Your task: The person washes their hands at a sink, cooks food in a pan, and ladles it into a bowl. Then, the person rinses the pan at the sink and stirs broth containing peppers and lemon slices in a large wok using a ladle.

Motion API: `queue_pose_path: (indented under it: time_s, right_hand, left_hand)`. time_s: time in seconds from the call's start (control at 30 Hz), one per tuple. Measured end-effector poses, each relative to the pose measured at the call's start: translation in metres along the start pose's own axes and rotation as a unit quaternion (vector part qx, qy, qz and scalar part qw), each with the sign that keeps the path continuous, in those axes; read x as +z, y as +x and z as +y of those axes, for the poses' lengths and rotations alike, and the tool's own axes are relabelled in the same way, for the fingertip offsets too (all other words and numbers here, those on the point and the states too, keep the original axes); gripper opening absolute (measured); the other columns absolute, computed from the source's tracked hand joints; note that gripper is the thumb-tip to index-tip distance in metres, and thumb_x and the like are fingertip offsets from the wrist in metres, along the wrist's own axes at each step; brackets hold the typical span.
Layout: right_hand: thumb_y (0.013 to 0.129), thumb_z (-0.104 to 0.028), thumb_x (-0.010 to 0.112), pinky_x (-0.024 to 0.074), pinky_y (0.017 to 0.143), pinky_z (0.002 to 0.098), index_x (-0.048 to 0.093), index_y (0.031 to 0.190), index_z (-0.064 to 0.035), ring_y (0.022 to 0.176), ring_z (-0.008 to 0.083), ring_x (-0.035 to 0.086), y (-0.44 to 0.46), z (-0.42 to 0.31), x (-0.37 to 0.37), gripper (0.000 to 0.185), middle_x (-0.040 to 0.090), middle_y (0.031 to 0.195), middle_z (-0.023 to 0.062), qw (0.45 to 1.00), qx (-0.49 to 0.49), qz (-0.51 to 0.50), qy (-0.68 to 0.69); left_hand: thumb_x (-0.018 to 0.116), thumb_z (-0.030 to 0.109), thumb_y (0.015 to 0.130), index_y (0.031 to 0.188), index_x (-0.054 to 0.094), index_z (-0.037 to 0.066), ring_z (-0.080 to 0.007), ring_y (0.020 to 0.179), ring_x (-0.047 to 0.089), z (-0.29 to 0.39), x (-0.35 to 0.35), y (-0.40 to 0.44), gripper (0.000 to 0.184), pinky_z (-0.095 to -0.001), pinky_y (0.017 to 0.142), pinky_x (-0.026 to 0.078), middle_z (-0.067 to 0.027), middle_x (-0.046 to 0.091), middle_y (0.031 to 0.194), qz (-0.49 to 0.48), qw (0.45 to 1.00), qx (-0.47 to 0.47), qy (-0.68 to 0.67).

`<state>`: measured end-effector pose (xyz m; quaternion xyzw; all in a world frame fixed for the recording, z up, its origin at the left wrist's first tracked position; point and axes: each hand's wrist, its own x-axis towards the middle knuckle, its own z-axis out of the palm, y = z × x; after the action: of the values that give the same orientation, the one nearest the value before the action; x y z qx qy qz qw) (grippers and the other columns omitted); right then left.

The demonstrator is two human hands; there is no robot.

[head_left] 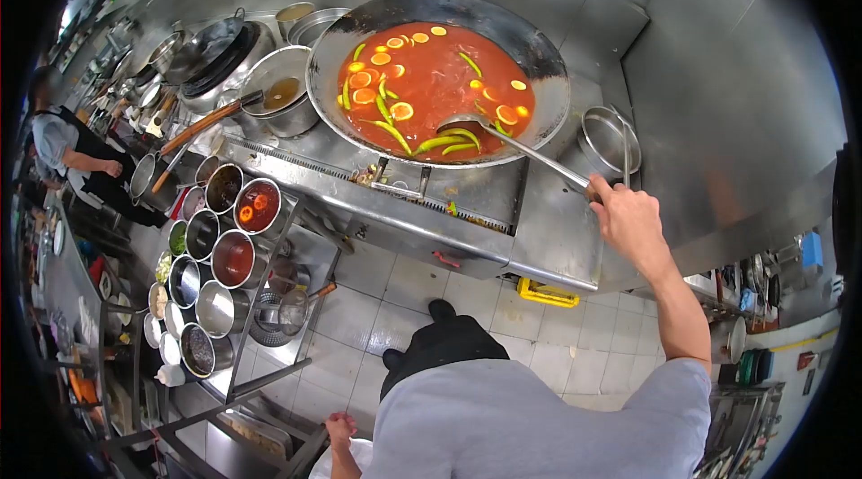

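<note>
My right hand [620,216] is closed around the end of a long ladle handle [557,165]. The ladle's bowl [462,123] dips into red broth [431,75] at the near right side of a large wok [334,111]. Long green peppers [386,133] and orange slices [401,111] float in the broth, several peppers right beside the ladle. My left hand [341,428] hangs low at my side, near a white item [355,454] at the bottom edge. Its fingers are loosely bent and apart, and I see nothing in them.
Left of the wok stands a pot with a strainer [284,93] across it. A metal rack [260,299] below holds several steel pots of sauces and seasonings. A steel pot [611,140] sits at the right. A person [76,151] stands at the far left.
</note>
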<state>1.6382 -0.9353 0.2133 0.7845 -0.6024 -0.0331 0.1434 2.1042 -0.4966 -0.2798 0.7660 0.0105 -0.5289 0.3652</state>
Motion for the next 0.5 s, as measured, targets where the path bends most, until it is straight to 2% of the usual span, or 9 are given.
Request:
queue_pose_path:
  time_s: [0.2, 0.27, 0.3, 0.37, 0.5]
  right_hand:
    - [0.086, -0.021, 0.061, 0.049, 0.055, 0.0449, 0.052, 0.12, -0.0131, 0.062, 0.0351, 0.063, 0.049, 0.009, 0.038, 0.037, 0.063, 0.077, 0.0145, 1.0, 0.004, 0.0, 0.015]
    - [0.086, -0.021, 0.06, 0.0489, 0.055, 0.045, 0.051, 0.12, -0.0123, 0.062, 0.0351, 0.063, 0.066, 0.01, 0.051, 0.036, 0.063, 0.078, 0.0154, 1.0, -0.003, 0.018, 0.015]
    - [0.086, -0.021, 0.06, 0.0489, 0.054, 0.0451, 0.051, 0.12, -0.0114, 0.062, 0.0351, 0.063, 0.076, 0.011, 0.057, 0.036, 0.063, 0.078, 0.0163, 0.999, -0.006, 0.034, 0.012]
    - [0.087, -0.021, 0.059, 0.0488, 0.054, 0.0452, 0.05, 0.12, -0.0108, 0.062, 0.0353, 0.063, 0.098, 0.016, 0.069, 0.036, 0.063, 0.078, 0.0169, 0.998, -0.022, 0.048, 0.017]
    - [0.086, -0.019, 0.06, 0.0506, 0.053, 0.0444, 0.053, 0.114, -0.0071, 0.063, 0.0346, 0.065, 0.142, 0.024, 0.092, 0.032, 0.063, 0.076, 0.019, 0.993, -0.051, 0.1, 0.021]
  left_hand:
    - [0.051, 0.015, 0.09, 0.098, 0.053, 0.006, -0.015, 0.057, 0.057, 0.001, 0.028, -0.014, 0.012, -0.0305, 0.043, 0.047, -0.0055, 0.059, 0.072, 0.018, 0.999, -0.005, -0.037]
    - [0.038, 0.005, 0.086, 0.098, 0.053, 0.006, -0.0169, 0.054, 0.053, 0.004, 0.042, -0.024, 0.019, -0.0296, 0.042, 0.042, -0.0082, 0.058, 0.074, 0.039, 0.999, 0.013, -0.036]
    - [0.038, 0.005, 0.086, 0.098, 0.053, 0.006, -0.0169, 0.054, 0.053, 0.005, 0.047, -0.027, 0.019, -0.0296, 0.042, 0.042, -0.0082, 0.058, 0.074, 0.044, 0.998, 0.013, -0.039]
    - [0.053, 0.012, 0.09, 0.097, 0.053, 0.007, -0.0155, 0.057, 0.057, 0.008, 0.055, -0.033, 0.009, -0.0304, 0.043, 0.048, -0.0054, 0.059, 0.073, 0.054, 0.996, -0.016, -0.066]
    - [0.054, 0.012, 0.09, 0.095, 0.054, 0.007, -0.0158, 0.057, 0.058, -0.006, 0.063, -0.037, 0.006, -0.0311, 0.043, 0.048, -0.0055, 0.059, 0.072, 0.034, 0.995, -0.006, -0.096]
